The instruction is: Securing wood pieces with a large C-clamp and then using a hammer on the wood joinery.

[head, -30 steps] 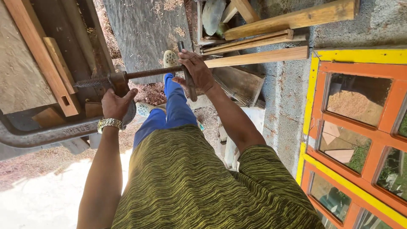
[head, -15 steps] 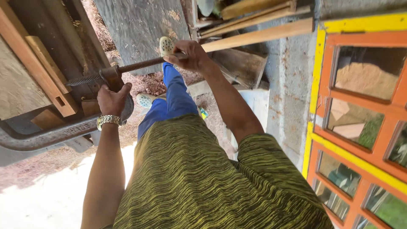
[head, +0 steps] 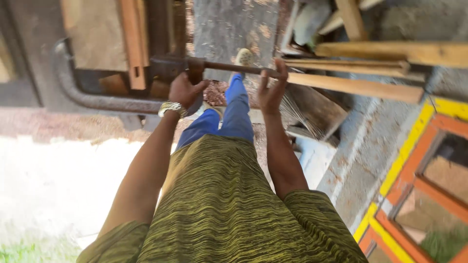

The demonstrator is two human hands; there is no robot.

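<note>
A rusty iron clamp [head: 168,65] with a long thin rod [head: 225,67] sits across the view in front of me. My left hand [head: 184,91], with a metal watch on the wrist, grips the clamp's dark head beside a pale wooden strip [head: 134,44]. My right hand [head: 270,88] holds the rod further right, its fingers hooked over it. Below the hands I see my blue trousers, one pale shoe [head: 243,57] and my green striped shirt.
A curved rusty pipe [head: 73,92] runs along the left under the wood. Several long wooden beams [head: 360,86] stick out at the right. A grey block wall [head: 360,156] and an orange and yellow window frame [head: 409,151] stand at the right.
The view has swung so both hands sit nearer the middle. My right hand has slid along the rod towards the clamp head. My left hand keeps its hold.
</note>
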